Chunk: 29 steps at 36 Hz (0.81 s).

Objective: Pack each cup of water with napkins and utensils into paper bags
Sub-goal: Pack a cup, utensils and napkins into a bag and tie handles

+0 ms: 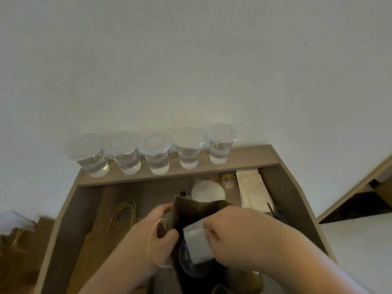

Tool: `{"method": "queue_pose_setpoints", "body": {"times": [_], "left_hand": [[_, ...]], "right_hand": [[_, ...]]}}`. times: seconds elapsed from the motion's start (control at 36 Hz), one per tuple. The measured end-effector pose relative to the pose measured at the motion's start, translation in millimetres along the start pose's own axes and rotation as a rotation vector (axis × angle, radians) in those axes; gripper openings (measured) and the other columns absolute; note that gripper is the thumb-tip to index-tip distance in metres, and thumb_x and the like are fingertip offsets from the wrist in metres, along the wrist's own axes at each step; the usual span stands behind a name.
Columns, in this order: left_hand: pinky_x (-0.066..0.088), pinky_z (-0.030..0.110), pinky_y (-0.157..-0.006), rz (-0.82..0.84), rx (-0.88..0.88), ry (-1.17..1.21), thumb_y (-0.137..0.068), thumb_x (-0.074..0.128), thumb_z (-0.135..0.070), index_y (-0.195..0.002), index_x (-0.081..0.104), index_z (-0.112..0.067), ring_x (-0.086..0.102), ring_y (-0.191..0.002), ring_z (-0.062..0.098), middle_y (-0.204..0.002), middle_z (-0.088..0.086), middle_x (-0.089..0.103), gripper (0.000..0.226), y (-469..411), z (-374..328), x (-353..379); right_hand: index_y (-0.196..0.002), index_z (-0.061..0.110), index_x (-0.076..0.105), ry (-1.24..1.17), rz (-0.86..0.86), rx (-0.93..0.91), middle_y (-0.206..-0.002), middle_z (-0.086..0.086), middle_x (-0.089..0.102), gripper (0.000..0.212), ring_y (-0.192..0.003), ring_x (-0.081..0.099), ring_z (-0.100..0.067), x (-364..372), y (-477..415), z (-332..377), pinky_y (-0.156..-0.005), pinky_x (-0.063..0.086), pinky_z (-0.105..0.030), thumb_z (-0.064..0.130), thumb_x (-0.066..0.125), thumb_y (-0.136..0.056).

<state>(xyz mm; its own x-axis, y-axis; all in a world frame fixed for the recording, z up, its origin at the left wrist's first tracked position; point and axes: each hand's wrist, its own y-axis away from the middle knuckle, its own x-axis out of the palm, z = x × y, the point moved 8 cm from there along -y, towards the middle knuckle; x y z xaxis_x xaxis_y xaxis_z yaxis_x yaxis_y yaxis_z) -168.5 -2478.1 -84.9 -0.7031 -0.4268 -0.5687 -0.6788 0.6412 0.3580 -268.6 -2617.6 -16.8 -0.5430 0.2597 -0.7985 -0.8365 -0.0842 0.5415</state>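
An open brown paper bag stands at the near middle of the desk. My left hand grips its left edge, with the twine handle looped over my wrist. My right hand pinches a folded white napkin in the bag's mouth. Below the napkin, a clear lidded cup sits inside the bag. Several lidded cups of water line the raised back ledge. A stack of napkins lies at the right, with dark utensils just below it.
Flat paper bags with twine handles lie on the left of the desk. A white bowl and a small jar of coloured clips sit behind the open bag. More bags rest off the desk at far left.
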Motion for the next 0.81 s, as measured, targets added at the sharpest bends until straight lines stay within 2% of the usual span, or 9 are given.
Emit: {"method": "queue_pose_setpoints", "body": {"times": [0.06, 0.19, 0.36, 0.44, 0.5, 0.58, 0.64, 0.72, 0.81], "left_hand": [[0.056, 0.029, -0.083, -0.013, 0.026, -0.02, -0.077, 0.06, -0.057, -0.125, 0.042, -0.069, 0.072, -0.09, -0.004, -0.101, -0.026, 0.075, 0.052, 2.6, -0.5, 0.6], [0.054, 0.026, -0.076, -0.038, 0.05, -0.001, -0.076, 0.054, -0.059, -0.12, 0.037, -0.076, 0.071, -0.084, -0.003, -0.096, -0.026, 0.075, 0.05, 5.5, -1.8, 1.9], [0.051, 0.025, -0.069, -0.063, 0.014, 0.052, -0.073, 0.048, -0.064, -0.118, 0.036, -0.077, 0.071, -0.075, 0.001, -0.087, -0.017, 0.077, 0.048, 9.8, 4.1, 0.1], [0.053, 0.026, -0.074, -0.1, 0.005, 0.057, -0.071, 0.048, -0.064, -0.124, 0.045, -0.064, 0.071, -0.079, -0.001, -0.091, -0.022, 0.077, 0.053, 7.5, 7.4, -0.8], [0.054, 0.028, -0.078, -0.117, 0.003, 0.066, -0.072, 0.049, -0.063, -0.121, 0.046, -0.067, 0.071, -0.085, -0.004, -0.094, -0.026, 0.075, 0.049, 6.5, 7.3, 0.0], [0.054, 0.028, -0.072, -0.146, 0.026, 0.066, -0.074, 0.05, -0.061, -0.12, 0.044, -0.069, 0.071, -0.077, 0.0, -0.088, -0.019, 0.076, 0.048, 3.9, 6.4, 1.6], [0.055, 0.03, -0.07, -0.16, 0.014, 0.074, -0.076, 0.05, -0.059, -0.124, 0.044, -0.065, 0.07, -0.072, 0.004, -0.084, -0.012, 0.076, 0.049, 3.2, 9.4, 1.8], [0.059, 0.035, -0.076, -0.114, -0.024, 0.127, -0.083, 0.057, -0.054, -0.13, 0.044, -0.059, 0.074, -0.077, 0.011, -0.089, -0.005, 0.078, 0.048, 0.6, 15.8, 5.4], [0.059, 0.048, -0.091, -0.078, -0.048, 0.215, -0.085, 0.062, -0.051, -0.134, 0.043, -0.058, 0.076, -0.09, 0.017, -0.098, 0.0, 0.079, 0.053, 0.0, 19.9, 7.9]], "right_hand": [[-0.118, 0.029, 0.064, -0.063, -0.041, 0.005, -0.104, 0.009, 0.064, 0.026, -0.095, 0.062, -0.01, -1.9, 0.0, -3.5, -0.082, 0.05, -0.03, 0.05, 0.051, -0.108], [-0.126, 0.04, 0.064, -0.189, -0.184, -0.084, -0.11, 0.018, 0.065, 0.047, -0.099, 0.062, -0.002, -11.3, 4.7, -3.7, -0.091, 0.056, -0.034, 0.075, 0.05, -0.097], [-0.1, 0.035, 0.079, -0.832, -0.581, -0.251, -0.093, 0.004, 0.079, 0.032, -0.09, 0.075, -0.013, -40.5, 38.2, -53.2, -0.088, 0.061, -0.036, 0.053, 0.053, -0.103], [-0.092, 0.017, 0.081, -1.102, -0.735, -0.089, -0.082, -0.009, 0.076, 0.038, -0.083, 0.074, -0.026, -28.9, 17.5, -110.9, -0.084, 0.061, -0.032, 0.03, 0.051, -0.112], [-0.092, 0.015, 0.08, -1.011, -0.683, 0.183, -0.076, -0.006, 0.072, 0.029, -0.076, 0.068, -0.021, -1.1, -18.6, -143.7, -0.078, 0.057, -0.026, 0.019, 0.057, -0.11], [-0.115, 0.014, 0.074, -0.676, -0.451, 0.467, -0.107, -0.002, 0.075, 0.022, -0.104, 0.069, -0.02, 41.5, -58.2, -167.9, -0.096, 0.055, -0.033, 0.018, 0.053, -0.109], [-0.125, 0.009, 0.069, -0.547, -0.293, 0.479, -0.12, -0.009, 0.074, 0.028, -0.113, 0.069, -0.026, 56.9, -70.8, -166.1, -0.102, 0.056, -0.039, 0.02, 0.048, -0.11], [-0.125, 0.016, 0.067, -0.531, 0.012, 0.376, -0.108, -0.004, 0.076, 0.025, -0.1, 0.075, -0.023, 72.9, -74.6, -136.0, -0.089, 0.062, -0.035, 0.026, 0.048, -0.112], [-0.097, 0.043, 0.065, -0.456, 0.126, 0.266, -0.09, 0.015, 0.07, 0.017, -0.084, 0.067, -0.002, 76.7, -55.2, -108.5, -0.072, 0.053, -0.02, 0.035, 0.053, -0.106]]}}
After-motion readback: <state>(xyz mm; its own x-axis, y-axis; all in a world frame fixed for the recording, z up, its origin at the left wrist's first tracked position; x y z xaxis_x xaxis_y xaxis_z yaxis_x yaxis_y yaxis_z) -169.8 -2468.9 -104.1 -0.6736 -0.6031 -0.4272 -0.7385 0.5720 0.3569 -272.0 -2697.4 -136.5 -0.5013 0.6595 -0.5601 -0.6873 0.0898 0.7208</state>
